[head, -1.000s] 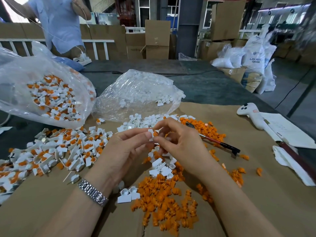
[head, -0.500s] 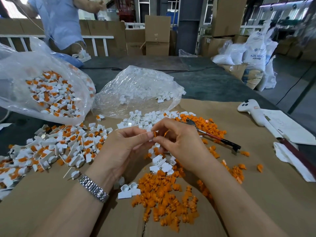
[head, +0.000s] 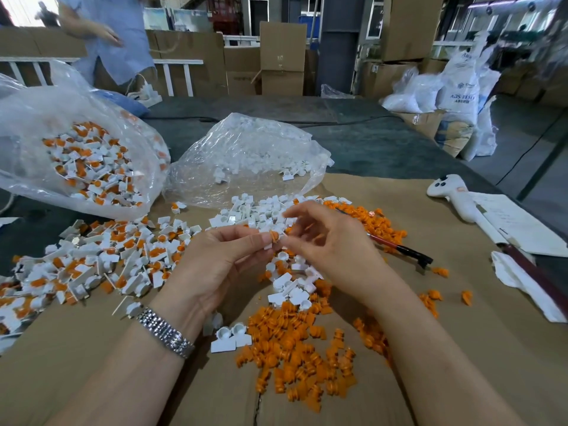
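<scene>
My left hand (head: 221, 262) pinches a small white plastic piece with an orange plug (head: 273, 238) between thumb and fingertips, above the middle of the cardboard sheet (head: 461, 348). My right hand (head: 332, 244) meets it from the right and its thumb and a finger pinch the orange plug, with the other fingers lifted. Below the hands lie loose orange plugs (head: 295, 355) and loose white pieces (head: 292, 287). A heap of white pieces fitted with orange plugs (head: 101, 259) lies to the left.
A clear bag of fitted pieces (head: 89, 161) and a clear bag of white pieces (head: 246, 158) lie behind the piles. A red and black tool (head: 399, 247), a white controller (head: 451, 192), papers (head: 516, 222) and a cloth (head: 522, 284) lie right. A person (head: 107, 41) stands at back left.
Both hands stay together at the same spot over the piles. The right hand's upper fingers have lifted and spread. The person at the back has lowered an arm.
</scene>
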Demonstrator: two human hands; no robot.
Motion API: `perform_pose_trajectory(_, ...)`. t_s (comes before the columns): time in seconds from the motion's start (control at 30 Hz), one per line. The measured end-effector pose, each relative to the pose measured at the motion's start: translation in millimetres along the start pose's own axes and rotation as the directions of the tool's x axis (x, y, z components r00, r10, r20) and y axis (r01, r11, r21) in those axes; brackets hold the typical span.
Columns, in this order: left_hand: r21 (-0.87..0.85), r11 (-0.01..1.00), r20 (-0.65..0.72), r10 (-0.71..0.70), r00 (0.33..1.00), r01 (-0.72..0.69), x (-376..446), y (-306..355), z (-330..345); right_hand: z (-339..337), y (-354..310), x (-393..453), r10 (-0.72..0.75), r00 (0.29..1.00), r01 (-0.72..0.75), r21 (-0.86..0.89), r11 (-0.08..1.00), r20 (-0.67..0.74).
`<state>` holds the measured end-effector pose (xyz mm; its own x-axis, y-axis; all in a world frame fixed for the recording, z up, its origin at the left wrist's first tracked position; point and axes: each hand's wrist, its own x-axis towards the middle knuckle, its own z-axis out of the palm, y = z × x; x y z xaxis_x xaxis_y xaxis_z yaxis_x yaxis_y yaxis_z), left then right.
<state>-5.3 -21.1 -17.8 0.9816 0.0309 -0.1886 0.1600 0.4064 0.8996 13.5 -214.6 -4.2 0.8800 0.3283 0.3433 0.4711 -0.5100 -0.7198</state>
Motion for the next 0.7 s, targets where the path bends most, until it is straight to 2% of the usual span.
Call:
perform_pose_trajectory(0.07, 0.008, 1.000, -0.013, 0.012, 1.000, -0.012, 0.5, -0.3, 0.0, -12.2, 11.1, 2.6, 0.131, 0.982, -0.168, -0.307, 0.937, -0.138)
perform_pose_trajectory(0.13, 0.028, 0.999, -0.034, 0.024, 0.999, -0.023, 0.8, -0.8, -0.4, -23.1, 20.2, 1.1, 0.317, 0.924, -0.382, -0.542, 0.749, -0.213)
perform_pose_trajectory(0.2, 0.034, 0.999, -0.046, 0.033, 0.998, -0.032, 1.8, -1.4, -1.1, -26.8, 26.6, -1.1, 0.478, 0.859, -0.472, -0.640, 0.607, -0.181)
perform_pose_trajectory(0.27, 0.038, 0.999, -0.051, 0.041, 0.998, -0.039, 2.5, -1.8, -1.7, -25.8, 29.1, -1.4, 0.533, 0.833, -0.476, -0.679, 0.559, -0.146)
perform_pose_trajectory(0.4, 0.002, 0.998, -0.055, 0.068, 0.996, -0.068, 1.9, -0.3, -3.7, -26.1, 28.1, 0.2, 0.507, 0.848, -0.472, -0.653, 0.593, -0.153)
perform_pose_trajectory(0.5, -0.022, 0.995, -0.064, 0.096, 0.993, -0.098, -0.3, 2.9, -3.9, -30.3, 24.4, 1.2, 0.444, 0.875, -0.474, -0.531, 0.703, -0.194)
perform_pose_trajectory(0.57, -0.027, 0.993, -0.060, 0.112, 0.992, -0.114, -2.4, 4.8, -3.0, -37.3, 15.8, 1.3, 0.345, 0.912, -0.408, -0.430, 0.805, -0.220)
perform_pose_trajectory(0.63, -0.017, 0.991, -0.047, 0.130, 0.990, -0.131, -4.3, 5.9, -1.8, -45.8, 1.7, -2.6, 0.287, 0.946, -0.315, -0.233, 0.920, -0.148)
perform_pose_trajectory(0.7, -0.029, 0.988, -0.029, 0.150, 0.988, -0.151, -5.9, 7.0, -0.2, -48.0, -15.9, -9.9, 0.246, 0.968, -0.242, -0.081, 0.967, 0.043)
